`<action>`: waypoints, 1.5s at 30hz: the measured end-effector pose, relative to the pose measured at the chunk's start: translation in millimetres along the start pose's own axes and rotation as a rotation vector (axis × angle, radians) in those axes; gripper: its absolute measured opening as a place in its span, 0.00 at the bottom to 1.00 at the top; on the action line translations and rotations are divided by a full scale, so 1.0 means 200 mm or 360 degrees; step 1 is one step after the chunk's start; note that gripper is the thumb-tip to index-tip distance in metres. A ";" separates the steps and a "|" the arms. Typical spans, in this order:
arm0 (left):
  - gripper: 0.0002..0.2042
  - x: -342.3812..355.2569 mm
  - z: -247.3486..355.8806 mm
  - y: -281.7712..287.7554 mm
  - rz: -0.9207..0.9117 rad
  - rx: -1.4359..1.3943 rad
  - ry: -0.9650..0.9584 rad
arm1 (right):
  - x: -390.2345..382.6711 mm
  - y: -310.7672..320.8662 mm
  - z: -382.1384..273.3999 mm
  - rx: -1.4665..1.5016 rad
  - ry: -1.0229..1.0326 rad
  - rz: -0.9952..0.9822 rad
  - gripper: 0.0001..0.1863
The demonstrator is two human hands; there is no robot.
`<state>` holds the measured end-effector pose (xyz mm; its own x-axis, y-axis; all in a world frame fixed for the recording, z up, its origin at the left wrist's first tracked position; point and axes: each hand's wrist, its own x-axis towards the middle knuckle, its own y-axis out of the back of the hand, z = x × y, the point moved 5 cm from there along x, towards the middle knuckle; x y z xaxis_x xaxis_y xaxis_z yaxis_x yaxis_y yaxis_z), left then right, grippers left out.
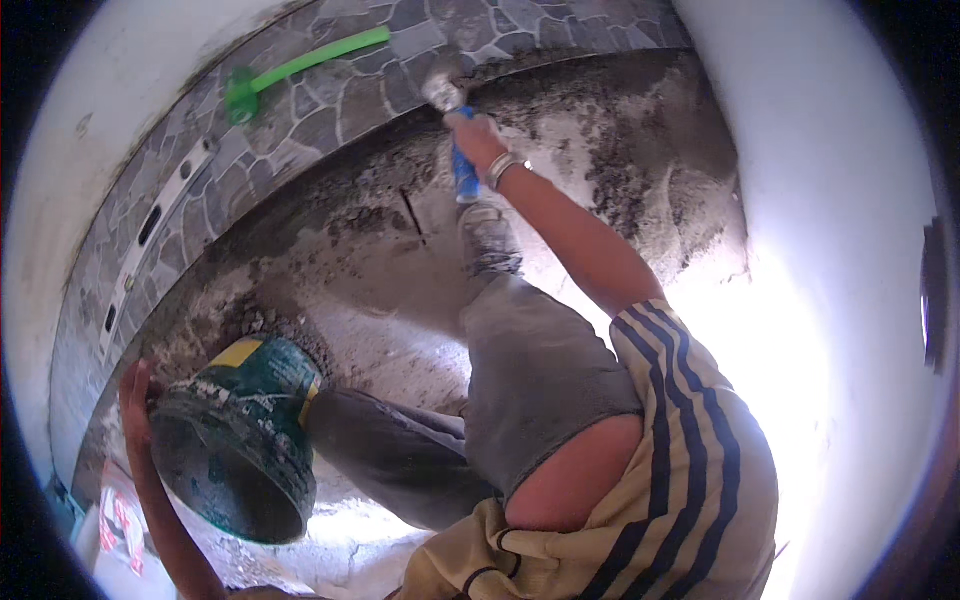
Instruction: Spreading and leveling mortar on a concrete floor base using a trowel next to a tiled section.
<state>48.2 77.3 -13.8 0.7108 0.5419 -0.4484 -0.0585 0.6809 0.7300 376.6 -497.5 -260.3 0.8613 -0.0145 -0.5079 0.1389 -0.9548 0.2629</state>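
My right hand (pixel 478 140) reaches far forward, shut on a trowel's blue handle (pixel 465 178). The trowel's metal blade (pixel 441 90) rests at the edge where the grey stone paving (pixel 330 110) meets the dark wet mortar bed (pixel 600 130). My left hand (pixel 135 392) grips the rim of a dirty green bucket (pixel 240 440) at the lower left. The bucket is tipped on its side against my knee. I wear grey trousers (pixel 540 370) and a striped shirt.
A green-handled mallet (pixel 300 65) lies on the paving at the top. A long grey spirit level (pixel 150 240) lies on the stones at the left. White walls (pixel 830 200) curve around both sides. A red-and-white bag (pixel 120 525) sits at the lower left.
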 end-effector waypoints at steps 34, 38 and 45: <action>0.29 -0.05 0.15 -0.04 -0.0155 0.0032 0.0130 | -0.71 -0.81 0.04 -0.1590 0.0790 -0.1041 0.25; 0.29 -0.06 0.10 -0.04 -0.0084 -0.0087 0.0115 | -0.71 -0.51 0.10 -0.1670 0.0681 -0.0883 0.25; 0.27 0.00 0.08 -0.07 -0.0100 -0.0126 -0.0040 | -0.62 0.09 0.16 -0.1674 0.0454 -0.0462 0.28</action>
<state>59.7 59.8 -16.8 0.7322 0.4849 -0.4782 -0.0677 0.7506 0.6573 255.6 -522.0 -219.0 0.7908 0.3644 -0.4918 0.5790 -0.1845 0.7942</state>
